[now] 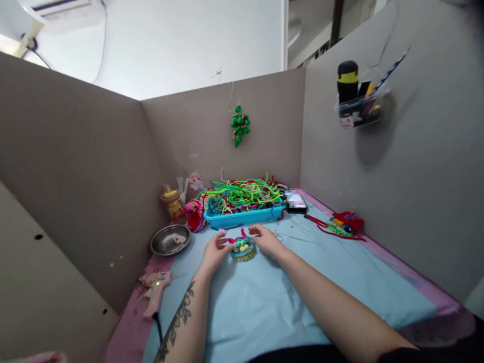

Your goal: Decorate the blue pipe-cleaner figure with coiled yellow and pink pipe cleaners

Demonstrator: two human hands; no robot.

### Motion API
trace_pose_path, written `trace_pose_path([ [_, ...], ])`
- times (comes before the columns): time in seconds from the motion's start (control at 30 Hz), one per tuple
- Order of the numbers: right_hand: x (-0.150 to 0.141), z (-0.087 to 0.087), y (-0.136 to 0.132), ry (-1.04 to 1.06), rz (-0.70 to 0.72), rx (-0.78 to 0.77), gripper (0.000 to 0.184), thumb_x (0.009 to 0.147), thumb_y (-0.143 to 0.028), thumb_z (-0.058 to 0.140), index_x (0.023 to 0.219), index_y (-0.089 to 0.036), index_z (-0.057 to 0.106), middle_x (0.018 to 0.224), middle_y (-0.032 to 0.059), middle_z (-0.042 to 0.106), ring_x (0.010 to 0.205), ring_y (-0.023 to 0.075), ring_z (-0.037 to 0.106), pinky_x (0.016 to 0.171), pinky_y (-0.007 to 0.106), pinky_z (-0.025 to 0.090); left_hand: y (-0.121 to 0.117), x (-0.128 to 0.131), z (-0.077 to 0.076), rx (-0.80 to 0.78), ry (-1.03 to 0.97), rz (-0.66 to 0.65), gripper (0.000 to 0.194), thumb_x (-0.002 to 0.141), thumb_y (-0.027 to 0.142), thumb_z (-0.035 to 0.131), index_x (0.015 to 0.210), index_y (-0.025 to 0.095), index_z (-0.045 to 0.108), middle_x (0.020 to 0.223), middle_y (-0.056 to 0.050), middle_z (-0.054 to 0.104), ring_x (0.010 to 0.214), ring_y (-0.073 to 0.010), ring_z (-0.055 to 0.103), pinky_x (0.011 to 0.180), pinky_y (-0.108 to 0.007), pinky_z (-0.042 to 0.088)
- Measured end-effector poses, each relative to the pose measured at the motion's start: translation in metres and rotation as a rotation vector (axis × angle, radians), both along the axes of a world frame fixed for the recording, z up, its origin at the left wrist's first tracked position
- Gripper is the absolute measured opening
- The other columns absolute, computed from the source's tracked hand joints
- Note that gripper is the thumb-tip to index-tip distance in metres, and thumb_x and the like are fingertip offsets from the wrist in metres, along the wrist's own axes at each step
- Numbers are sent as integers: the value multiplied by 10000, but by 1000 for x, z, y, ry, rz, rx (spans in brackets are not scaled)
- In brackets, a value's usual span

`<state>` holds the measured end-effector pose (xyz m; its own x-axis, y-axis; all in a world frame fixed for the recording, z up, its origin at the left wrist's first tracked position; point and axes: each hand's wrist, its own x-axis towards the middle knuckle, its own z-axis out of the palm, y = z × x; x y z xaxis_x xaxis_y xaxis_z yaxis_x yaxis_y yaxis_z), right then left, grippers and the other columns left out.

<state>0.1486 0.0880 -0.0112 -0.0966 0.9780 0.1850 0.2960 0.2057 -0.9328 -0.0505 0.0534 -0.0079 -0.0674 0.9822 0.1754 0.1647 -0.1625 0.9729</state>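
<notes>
A small round figure (242, 250) in blue, teal and yellow, with pink bits sticking up from its top, sits low over the blue cloth between my hands. It looks fuzzy or knitted; its exact kind is too small to make out. My left hand (216, 251) grips its left side, fingers curved and thumb against the edge. On the opposite side, my right hand (266, 240) has its fingertips closed at the upper right edge. Behind my right hand lies a pair of scissors (279, 237), partly hidden.
A blue tray (244, 219) heaped with colourful fuzzy stems stands at the back. To the left are a metal bowl (170, 240) with small pale pieces and a pink glue gun (156, 292) with a cord. A red and multicoloured item (347, 225) lies right, beside the partition.
</notes>
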Motion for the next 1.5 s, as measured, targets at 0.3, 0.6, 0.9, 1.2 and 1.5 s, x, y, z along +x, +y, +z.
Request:
trace_pose_path([
  [0.3, -4, -4, -3, -148, 29, 30, 302, 696, -87, 469, 943, -169, 624, 739, 19, 647, 648, 141, 585, 636, 239, 456, -5, 1, 3, -87, -100, -66, 558, 577, 74, 693, 1102, 166, 528, 954, -86, 655, 889, -199, 638, 778, -317, 499],
  [0.6, -3, 2, -4, -21, 31, 92, 248, 746, -263, 536, 945, -153, 637, 943, 70, 672, 828, 185, 609, 747, 296, 485, -3, 4, 4, 39, -35, -63, 423, 653, 160, 635, 1066, 147, 543, 1015, -108, 652, 1002, -215, 605, 853, -348, 482],
  [0.9, -5, 3, -7, -147, 87, 277, 298, 735, -151, 503, 991, -190, 649, 1033, 62, 625, 952, 173, 569, 842, 302, 451, -3, 4, 4, 126, 246, -26, 300, 699, 189, 593, 992, 155, 649, 1040, -106, 673, 929, -224, 633, 794, -338, 502],
  [1.2, -4, -1, -6, -286, 18, 264, 244, 738, -167, 540, 951, -177, 658, 923, 56, 672, 858, 184, 597, 797, 302, 447, -4, 3, 3, 152, 378, 16, 226, 690, 202, 572, 879, 158, 688, 875, -64, 712, 788, -198, 651, 762, -320, 508],
  [1.5, -3, 2, -6, -328, -7, 253, 233, 763, -144, 468, 843, -202, 679, 891, 37, 692, 865, 194, 607, 794, 289, 432, -7, 6, 9, 129, 371, 18, 240, 691, 196, 574, 903, 165, 683, 888, -66, 706, 801, -198, 644, 742, -317, 504],
])
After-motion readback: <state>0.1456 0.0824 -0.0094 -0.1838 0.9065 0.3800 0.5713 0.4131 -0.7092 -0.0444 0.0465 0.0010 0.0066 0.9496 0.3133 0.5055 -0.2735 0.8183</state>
